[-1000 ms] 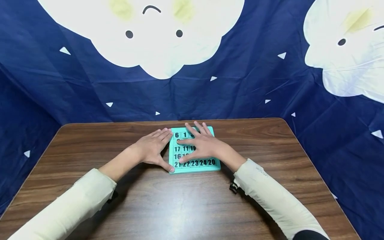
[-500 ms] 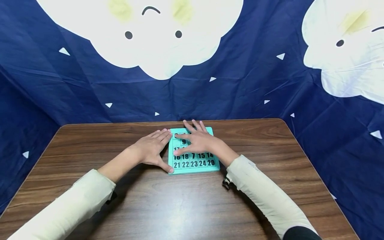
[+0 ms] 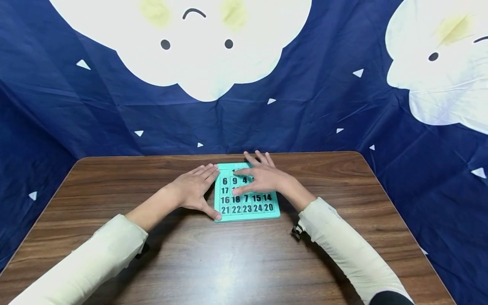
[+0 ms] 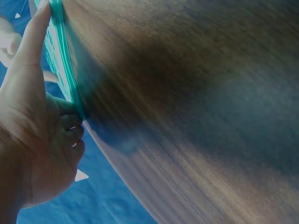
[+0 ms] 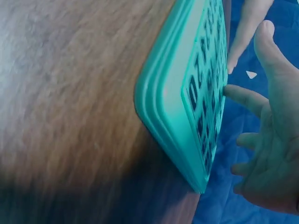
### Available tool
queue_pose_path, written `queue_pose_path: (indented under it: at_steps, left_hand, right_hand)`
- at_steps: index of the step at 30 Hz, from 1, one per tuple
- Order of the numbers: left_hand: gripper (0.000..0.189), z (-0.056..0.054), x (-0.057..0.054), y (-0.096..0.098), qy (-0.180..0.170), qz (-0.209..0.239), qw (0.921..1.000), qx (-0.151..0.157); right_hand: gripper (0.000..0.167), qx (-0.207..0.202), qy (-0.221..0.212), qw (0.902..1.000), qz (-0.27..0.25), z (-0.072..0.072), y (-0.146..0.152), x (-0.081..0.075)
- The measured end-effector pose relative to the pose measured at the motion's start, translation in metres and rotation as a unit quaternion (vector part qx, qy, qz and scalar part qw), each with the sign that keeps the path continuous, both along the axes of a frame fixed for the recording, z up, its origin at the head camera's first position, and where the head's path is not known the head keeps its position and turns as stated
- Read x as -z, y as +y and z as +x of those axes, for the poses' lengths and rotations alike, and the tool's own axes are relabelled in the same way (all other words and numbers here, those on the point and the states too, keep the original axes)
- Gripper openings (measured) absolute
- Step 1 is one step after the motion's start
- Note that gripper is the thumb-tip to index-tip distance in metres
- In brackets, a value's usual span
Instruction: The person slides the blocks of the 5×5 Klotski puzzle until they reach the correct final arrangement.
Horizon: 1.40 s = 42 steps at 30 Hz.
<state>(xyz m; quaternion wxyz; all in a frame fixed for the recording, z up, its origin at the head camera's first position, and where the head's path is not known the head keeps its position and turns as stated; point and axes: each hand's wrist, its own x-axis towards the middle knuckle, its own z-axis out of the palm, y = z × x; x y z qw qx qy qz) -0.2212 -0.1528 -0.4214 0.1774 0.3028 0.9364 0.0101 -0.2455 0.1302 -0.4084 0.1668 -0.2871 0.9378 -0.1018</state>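
A turquoise number slide puzzle (image 3: 248, 216) lies flat near the table's far edge. Its top-left cell holds no tile; the 6 sits directly below, at the left of the second row. My left hand (image 3: 194, 186) braces the puzzle's left side, thumb at the near corner and straight fingers along the far part of that edge. Over the upper right hovers my right hand (image 3: 264, 178), fingers spread, its index fingertip touching a tile in the top row. In the right wrist view that index finger (image 5: 245, 99) meets the tile face. The right hand hides several tiles.
The brown wood-grain table (image 3: 152, 262) stretches towards me and to both sides of the puzzle. Behind it hangs a dark blue cloth (image 3: 171, 123) with white clouds and small triangles.
The 6 tile has slid down from the top-left cell into the second row. My right hand went up and left, then back right. The left hand keeps its place.
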Motion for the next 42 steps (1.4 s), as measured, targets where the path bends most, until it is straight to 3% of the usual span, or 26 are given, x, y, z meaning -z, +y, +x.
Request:
queue_pose_path:
  at_steps: [6,14,18,21,25,28,34,39,42]
  left_hand:
    - [0.159,0.001,-0.001,-0.001,-0.001,-0.007,1.0,-0.001]
    - [0.159,0.001,-0.001,0.0,0.002,0.003,1.0,0.003]
    - [0.158,0.001,0.0,-0.001,-0.003,-0.002,1.0,-0.003]
    - [0.158,0.001,0.003,0.0,-0.004,0.003,1.0,-0.004]
    - [0.158,0.002,0.005,0.002,0.002,0.012,0.9999,0.004]
    - [0.159,0.002,0.005,0.002,0.007,0.012,0.9999,0.007]
    - [0.158,0.003,0.002,0.0,0.007,0.011,0.9999,0.003]
    - [0.158,0.002,0.001,0.0,0.009,0.019,0.9998,0.007]
    - [0.158,0.002,0.0,0.0,0.01,0.014,0.9998,0.008]
  right_hand:
    - [0.09,-0.024,-0.021,0.9994,-0.016,-0.003,-0.011,0.005]
    - [0.078,0.027,0.001,0.9996,-0.009,-0.004,0.017,-0.003]
    - [0.086,-0.005,-0.02,0.9997,-0.016,-0.003,0.011,0.004]
    - [0.09,-0.018,-0.013,0.9993,-0.031,-0.003,0.013,0.007]
    - [0.083,0.014,0.013,0.9989,-0.043,0.0,0.036,0.001]
    - [0.078,0.034,0.009,0.9986,-0.038,0.002,0.052,-0.002]
    - [0.087,-0.001,-0.011,0.999,-0.043,0.002,0.05,0.007]
    - [0.065,0.007,0.009,0.9971,-0.076,0.004,0.062,0.003]
    - [0.06,0.018,0.006,0.9969,-0.076,0.004,0.069,0.002]
